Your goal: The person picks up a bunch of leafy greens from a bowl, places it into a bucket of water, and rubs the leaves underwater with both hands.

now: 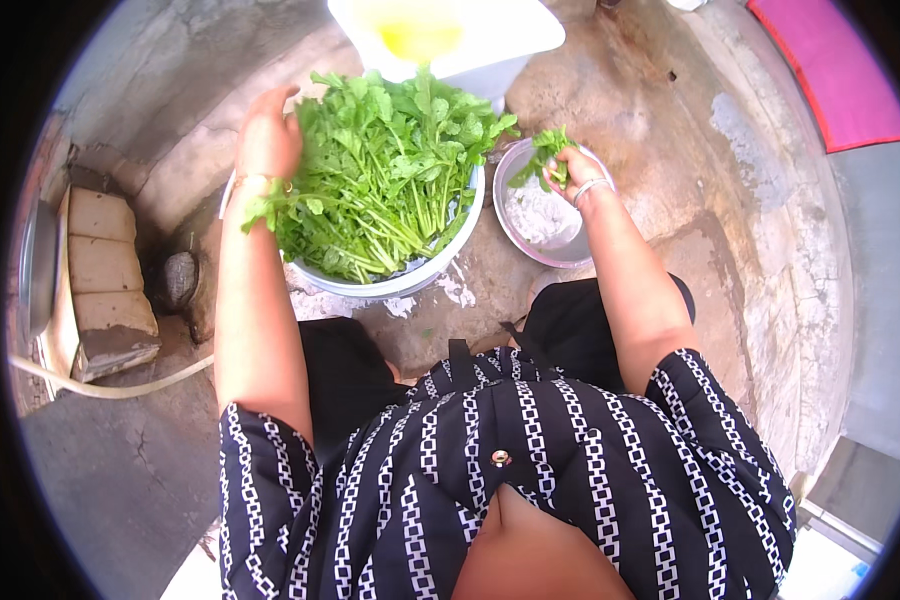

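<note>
A broad tub [410,280] with a pale rim stands on the floor ahead of me, heaped with leafy green stems [390,170]. My left hand [268,135] is at the left side of the heap, against the leaves, its thumb apart from the fingers. A few leaves lie across my left wrist. On the right, my right hand [575,172] is closed round a small bunch of greens [545,155]. It holds the bunch over a smaller round basin [503,215], whose inside looks whitish; whether it holds water I cannot tell.
A white container [530,35] with something yellow in it stands behind the tub. To the left are stacked blocks [105,270], a dark rounded object [178,278] and a pale hose [120,388]. Pink cloth [840,70] hangs at the far right.
</note>
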The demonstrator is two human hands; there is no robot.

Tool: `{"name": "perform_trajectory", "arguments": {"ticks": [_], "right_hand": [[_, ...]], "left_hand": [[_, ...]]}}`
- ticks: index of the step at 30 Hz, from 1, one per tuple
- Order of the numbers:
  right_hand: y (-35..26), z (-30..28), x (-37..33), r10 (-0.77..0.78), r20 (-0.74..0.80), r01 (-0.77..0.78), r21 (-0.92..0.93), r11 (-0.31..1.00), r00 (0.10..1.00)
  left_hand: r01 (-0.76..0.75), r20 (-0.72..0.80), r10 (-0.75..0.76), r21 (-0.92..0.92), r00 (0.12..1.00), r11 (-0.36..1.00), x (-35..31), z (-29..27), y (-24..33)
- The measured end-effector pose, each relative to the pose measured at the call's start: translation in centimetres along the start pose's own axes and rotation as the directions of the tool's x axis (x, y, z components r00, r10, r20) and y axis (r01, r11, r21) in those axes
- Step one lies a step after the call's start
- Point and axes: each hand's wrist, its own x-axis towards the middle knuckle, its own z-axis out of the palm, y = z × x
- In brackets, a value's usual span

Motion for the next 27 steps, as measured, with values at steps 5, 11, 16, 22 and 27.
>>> {"name": "perform_trajectory", "arguments": {"ticks": [5,11,16,22,27], "right_hand": [[-4.2,11.9,-13.3,-0.404,0.336,0.438,-0.029,0.899,0.851],[3.2,17.1,-14.7,-0.339,0.648,0.714,-0.491,0.500,0.683],[3.3,12.4,-11.7,-0.790,0.422,0.696,-0.718,0.007,0.444],[2.5,14.1,-6.3,-0.355,0.293,0.460,-0.556,0.692,0.888],[4.0,18.4,-6.8,-0.443,0.475,0.563,-0.822,0.086,0.761]], "left_hand": [[0.325,0.225,-0.374,0.224,0.900,0.919,-2.5,-2.9,-4.5],[0.465,0.746,-0.342,0.049,0.571,0.884,-6.1,-5.4,-6.0],[0.618,0.773,-0.507,0.196,0.380,0.762,-9.1,-9.4,-5.8],[0.852,0.779,-0.480,-0.131,0.405,0.507,-9.9,-6.7,-5.3],[0.578,0.424,-0.410,-0.429,0.807,0.695,-6.8,-0.2,-2.6]]}}
